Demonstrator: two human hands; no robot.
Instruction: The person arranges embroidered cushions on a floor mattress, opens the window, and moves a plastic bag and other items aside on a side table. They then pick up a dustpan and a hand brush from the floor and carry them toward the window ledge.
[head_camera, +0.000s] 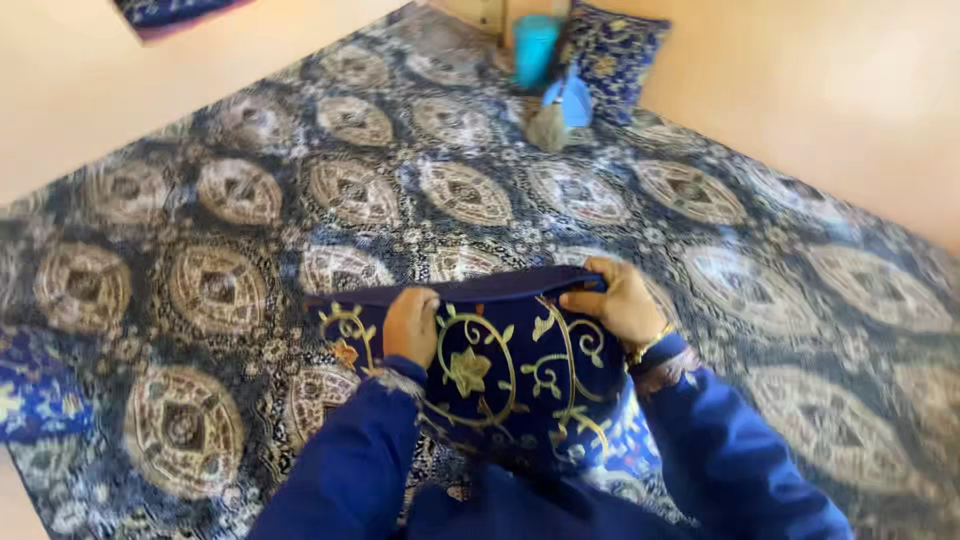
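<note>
Underfoot, 1 large woven rug (480, 200), dark blue w/ cream oval medallions, covers most of floor. On it, centre-front, 1 navy fabric cushion cover (490, 365) w/ gold vine embroidery, held up off rug by both hands at its top edge. Far end: 1 blue patterned cushion (612, 50), 1 teal plastic container (535, 48), 1 small hand brush (558, 112), close together. Left hand (411, 325): fingers curled shut over cover's edge. Right hand (622, 298): fingers pinching top hem, closed on cloth.
</note>
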